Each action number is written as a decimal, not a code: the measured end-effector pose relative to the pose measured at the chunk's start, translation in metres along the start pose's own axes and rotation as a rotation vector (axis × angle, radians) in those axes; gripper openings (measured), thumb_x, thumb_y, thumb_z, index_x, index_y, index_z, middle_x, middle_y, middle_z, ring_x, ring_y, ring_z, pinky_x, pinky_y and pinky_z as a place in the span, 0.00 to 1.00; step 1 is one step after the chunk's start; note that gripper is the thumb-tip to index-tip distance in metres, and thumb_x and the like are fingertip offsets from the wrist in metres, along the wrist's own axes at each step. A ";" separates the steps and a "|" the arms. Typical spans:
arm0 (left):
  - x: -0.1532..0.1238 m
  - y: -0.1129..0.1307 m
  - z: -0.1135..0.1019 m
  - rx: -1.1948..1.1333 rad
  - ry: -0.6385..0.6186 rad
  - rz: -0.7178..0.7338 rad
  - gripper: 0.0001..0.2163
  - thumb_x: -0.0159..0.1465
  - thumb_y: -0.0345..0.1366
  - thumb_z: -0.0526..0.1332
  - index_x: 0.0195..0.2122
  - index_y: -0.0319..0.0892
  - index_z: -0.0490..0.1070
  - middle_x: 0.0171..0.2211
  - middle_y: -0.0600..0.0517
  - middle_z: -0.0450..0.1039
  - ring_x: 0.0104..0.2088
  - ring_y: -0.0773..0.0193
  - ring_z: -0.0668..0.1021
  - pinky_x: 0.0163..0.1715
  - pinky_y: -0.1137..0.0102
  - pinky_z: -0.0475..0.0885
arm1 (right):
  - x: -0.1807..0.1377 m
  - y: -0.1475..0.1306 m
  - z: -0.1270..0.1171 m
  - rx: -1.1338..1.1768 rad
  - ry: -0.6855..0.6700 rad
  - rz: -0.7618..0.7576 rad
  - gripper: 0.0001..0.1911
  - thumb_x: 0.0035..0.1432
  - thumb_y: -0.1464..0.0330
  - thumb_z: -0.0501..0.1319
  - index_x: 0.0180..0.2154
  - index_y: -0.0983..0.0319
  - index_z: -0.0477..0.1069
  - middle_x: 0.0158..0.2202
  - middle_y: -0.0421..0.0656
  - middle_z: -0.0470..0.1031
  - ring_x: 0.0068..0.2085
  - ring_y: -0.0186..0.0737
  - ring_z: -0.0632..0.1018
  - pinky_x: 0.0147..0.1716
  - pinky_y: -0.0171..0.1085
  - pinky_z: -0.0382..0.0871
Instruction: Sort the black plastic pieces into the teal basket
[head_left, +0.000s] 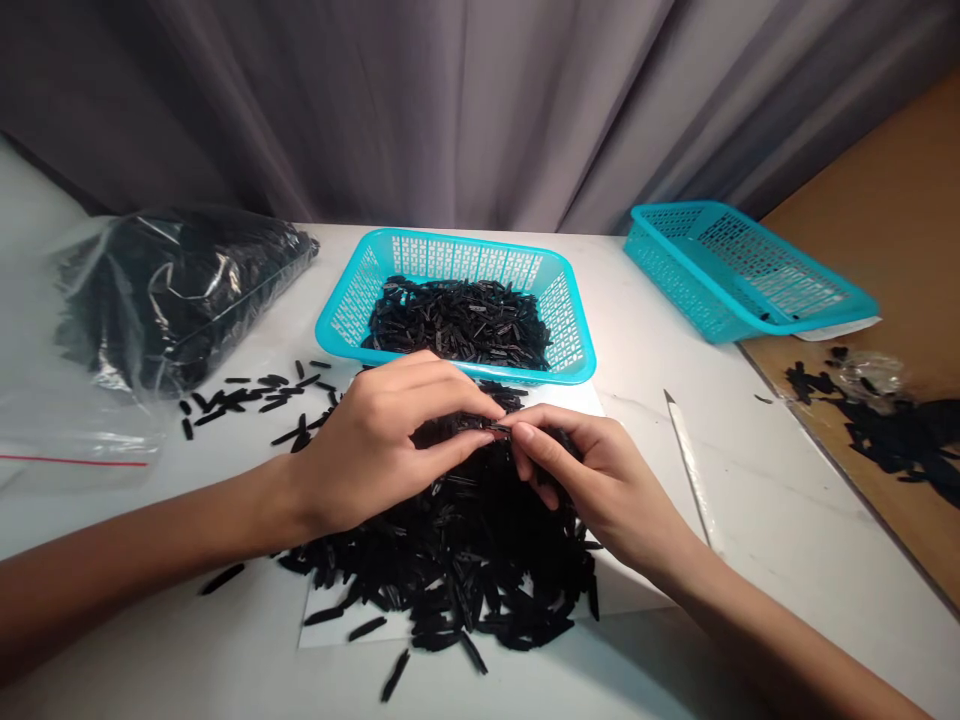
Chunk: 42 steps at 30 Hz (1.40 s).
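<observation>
My left hand (pixel 397 430) and my right hand (pixel 585 460) meet above a big heap of small, slim black pieces (pixel 457 570). Between the fingertips of both hands is one small black piece (pixel 496 427), pinched from either side and mostly covered by the fingers. What kind of piece it is cannot be made out. The heap lies partly on a white sheet (pixel 630 590). Right behind my hands stands a turquoise plastic basket (pixel 577 330) holding many similar black pieces (pixel 461 318).
A clear plastic bag (pixel 180 290) full of black pieces lies at the left, with loose pieces (pixel 247 395) beside it. At the right are a second turquoise basket (pixel 705 290), a white pen-like tool (pixel 690 465) with a dark tip, and black scraps (pixel 907 440) on a brown surface.
</observation>
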<state>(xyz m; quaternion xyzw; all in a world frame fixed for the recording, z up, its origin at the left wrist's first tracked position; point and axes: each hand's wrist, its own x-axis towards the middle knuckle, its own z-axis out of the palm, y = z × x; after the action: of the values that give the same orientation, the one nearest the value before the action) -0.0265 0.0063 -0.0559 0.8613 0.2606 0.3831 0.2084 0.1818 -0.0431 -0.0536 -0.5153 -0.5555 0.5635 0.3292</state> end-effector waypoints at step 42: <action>-0.001 0.003 0.002 0.072 -0.112 0.193 0.03 0.65 0.26 0.62 0.39 0.36 0.75 0.37 0.47 0.78 0.39 0.62 0.77 0.40 0.66 0.73 | -0.002 0.000 0.004 0.004 -0.200 0.124 0.13 0.59 0.63 0.68 0.43 0.62 0.77 0.25 0.35 0.67 0.22 0.27 0.64 0.19 0.29 0.57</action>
<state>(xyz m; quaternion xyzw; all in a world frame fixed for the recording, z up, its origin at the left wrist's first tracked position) -0.0246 0.0031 -0.0562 0.9095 0.1782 0.3429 0.1536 0.1785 -0.0464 -0.0534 -0.4892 -0.5516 0.6325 0.2376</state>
